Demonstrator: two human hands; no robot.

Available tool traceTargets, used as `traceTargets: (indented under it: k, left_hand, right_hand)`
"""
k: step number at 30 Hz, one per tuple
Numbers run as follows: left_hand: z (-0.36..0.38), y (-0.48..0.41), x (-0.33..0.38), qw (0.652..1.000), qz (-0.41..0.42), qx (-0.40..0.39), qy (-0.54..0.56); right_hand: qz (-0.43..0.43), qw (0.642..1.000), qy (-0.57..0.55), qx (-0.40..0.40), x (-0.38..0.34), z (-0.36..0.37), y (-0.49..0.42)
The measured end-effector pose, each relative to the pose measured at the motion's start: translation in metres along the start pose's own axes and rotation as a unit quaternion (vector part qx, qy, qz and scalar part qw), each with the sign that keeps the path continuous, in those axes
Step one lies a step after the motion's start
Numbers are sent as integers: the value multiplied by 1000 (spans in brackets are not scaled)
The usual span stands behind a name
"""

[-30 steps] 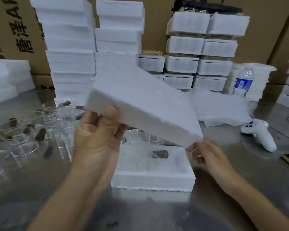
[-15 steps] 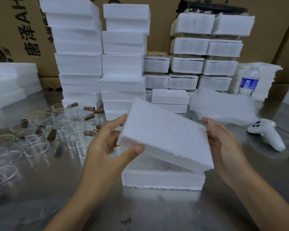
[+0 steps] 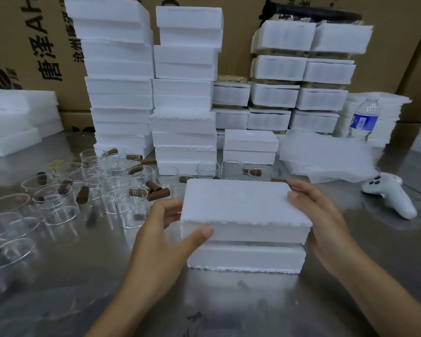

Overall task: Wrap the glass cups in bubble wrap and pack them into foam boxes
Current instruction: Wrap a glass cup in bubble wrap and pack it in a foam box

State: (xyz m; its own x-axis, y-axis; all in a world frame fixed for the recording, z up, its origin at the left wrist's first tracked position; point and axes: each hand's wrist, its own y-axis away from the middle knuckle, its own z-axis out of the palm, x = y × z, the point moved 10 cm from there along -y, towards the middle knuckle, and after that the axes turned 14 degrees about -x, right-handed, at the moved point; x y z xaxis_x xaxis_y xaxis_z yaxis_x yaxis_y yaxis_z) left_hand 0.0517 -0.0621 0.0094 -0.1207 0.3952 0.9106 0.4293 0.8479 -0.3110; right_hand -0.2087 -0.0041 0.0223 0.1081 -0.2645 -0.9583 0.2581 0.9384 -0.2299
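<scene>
Foam lid (image 3: pixel 241 203), centre frame, sits slightly askew on its foam box (image 3: pixel 246 257); left hand (image 3: pixel 165 229) and right hand (image 3: pixel 323 220) grip opposite ends, likely to square it before pressing down.

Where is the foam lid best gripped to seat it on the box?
Grip the foam lid by its short ends, one hand from each side, as the left hand and right hand do. It is a flat slab lying level on the box base; end grips keep it level, front edge visible.
</scene>
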Motion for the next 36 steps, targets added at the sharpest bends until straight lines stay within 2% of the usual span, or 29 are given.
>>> traceTargets:
  k: [7,14,21,31,36]
  left_hand:
    - [2,-8,8,996,26,-51,-68]
    - [-1,-7,21,992,72,-42,-93]
    - [-3,-2,30,980,102,-17,-172]
    - [1,-3,16,982,77,-55,-161]
    - [1,-7,10,988,68,-67,-122]
  right_hand:
    - [10,1000,8,6,7,-1,0]
    - [20,1000,5,-9,16,-4,6]
    - [13,999,-12,-27,17,-1,5]
    - [11,1000,-8,-24,16,0,3]
    - [3,1000,-11,-21,15,-2,4]
